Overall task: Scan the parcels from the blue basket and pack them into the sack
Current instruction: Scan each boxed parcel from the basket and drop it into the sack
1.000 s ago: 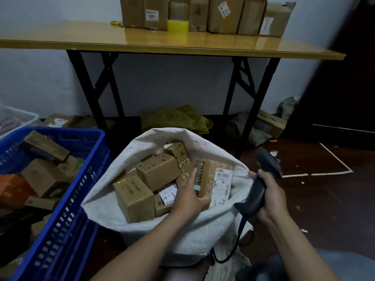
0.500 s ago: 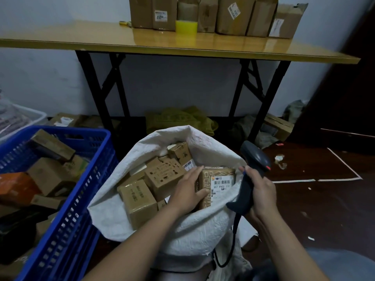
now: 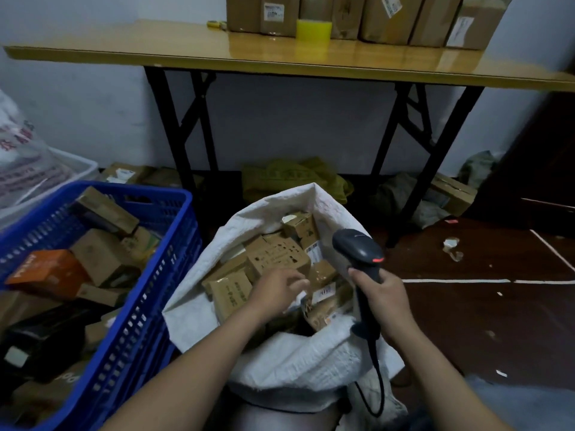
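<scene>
While the right hand (image 3: 387,301) curls its fingers around the handle of the scanner (image 3: 357,248), the left hand (image 3: 275,290) hovers over the mouth of the sack (image 3: 295,368), fingers loosely spread and blurred, gripping nothing. The sack holds parcels (image 3: 275,258); more lie in the blue basket (image 3: 140,321) to its left. Beyond stands a table (image 3: 186,54).

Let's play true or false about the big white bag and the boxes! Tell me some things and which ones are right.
1. The right hand grips the dark grey handheld scanner. True.
2. The white woven sack is empty. False: brown cardboard parcels fill it.
3. The blue plastic basket stands right of the sack. False: it stands on its left.
4. A yellow tape roll sits on the wooden table. True.
5. The left hand holds an orange box. False: the orange box lies in the basket.
</scene>
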